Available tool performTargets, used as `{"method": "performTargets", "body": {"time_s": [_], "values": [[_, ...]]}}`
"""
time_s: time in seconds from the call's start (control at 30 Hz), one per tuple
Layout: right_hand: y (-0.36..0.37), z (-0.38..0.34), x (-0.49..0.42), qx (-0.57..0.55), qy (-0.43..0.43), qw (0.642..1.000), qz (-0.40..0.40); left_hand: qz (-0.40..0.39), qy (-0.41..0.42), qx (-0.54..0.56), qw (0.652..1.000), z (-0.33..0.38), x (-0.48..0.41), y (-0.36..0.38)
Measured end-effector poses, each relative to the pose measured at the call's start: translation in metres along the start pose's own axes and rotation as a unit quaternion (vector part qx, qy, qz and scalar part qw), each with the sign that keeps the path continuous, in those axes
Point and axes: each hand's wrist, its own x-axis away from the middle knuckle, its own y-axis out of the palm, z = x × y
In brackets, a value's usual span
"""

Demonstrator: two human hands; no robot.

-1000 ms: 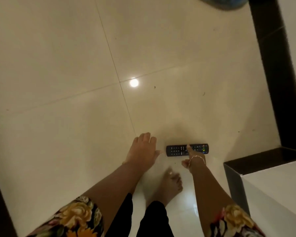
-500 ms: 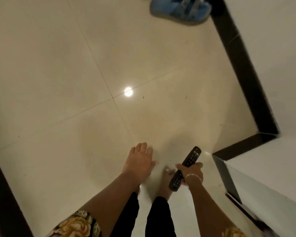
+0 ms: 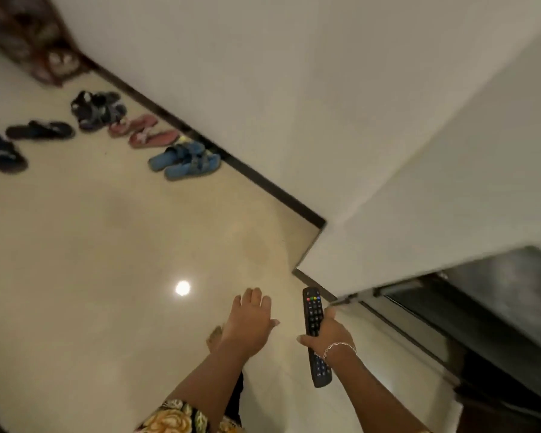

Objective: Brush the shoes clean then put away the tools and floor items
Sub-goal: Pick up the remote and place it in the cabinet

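A person's right hand (image 3: 329, 335), a thin bracelet (image 3: 339, 346) at the wrist, grasps a black TV remote control (image 3: 313, 308) around its middle, fingers wrapped about the body and the coloured-button end pointing away, clear of the glossy cream tiled floor (image 3: 85, 260). The left hand (image 3: 248, 323) hangs beside it with fingers straight and loosely spread, holding nothing. A bare foot (image 3: 214, 337) shows below the left wrist, and a floral sleeve (image 3: 175, 417) at the bottom edge. Far off along the white wall (image 3: 294, 89) and its dark skirting (image 3: 263, 182), footwear lies in a loose row: a pair of blue sandals (image 3: 185, 160), pink flip-flops (image 3: 147, 132), dark strapped sandals (image 3: 97, 109) and two black flip-flops (image 3: 39, 130) set apart. A ceiling light's reflection (image 3: 182, 288) glints on the tile near the left hand.
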Motion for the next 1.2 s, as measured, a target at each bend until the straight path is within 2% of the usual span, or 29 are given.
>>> {"method": "performTargets", "body": {"time_s": [0.1,0.27,0.47,0.67,0.8,0.97,1.2], "values": [[-0.012,0.064,0.072,-0.02,-0.008,0.999,0.04,0.025,0.035,-0.068,0.997,0.063,0.044,-0.01],[-0.029,0.199,0.202,-0.022,-0.002,0.994,0.106,0.048,0.106,-0.088,0.989,0.219,0.131,-0.009],[-0.031,0.347,0.299,-0.108,0.087,0.975,0.171,0.047,0.245,-0.154,0.956,0.378,0.19,0.014],[-0.043,0.476,0.333,-0.198,0.191,0.939,0.206,0.018,0.343,-0.206,0.916,0.51,0.195,0.044],[-0.06,0.565,0.34,-0.208,0.227,0.929,0.205,0.005,0.382,-0.211,0.9,0.597,0.175,0.07],[-0.091,0.673,0.344,-0.217,0.272,0.918,0.189,-0.009,0.381,-0.205,0.901,0.702,0.133,0.09],[-0.132,0.803,0.35,-0.212,0.309,0.909,0.182,-0.012,0.384,-0.182,0.905,0.84,0.138,0.112]]}}
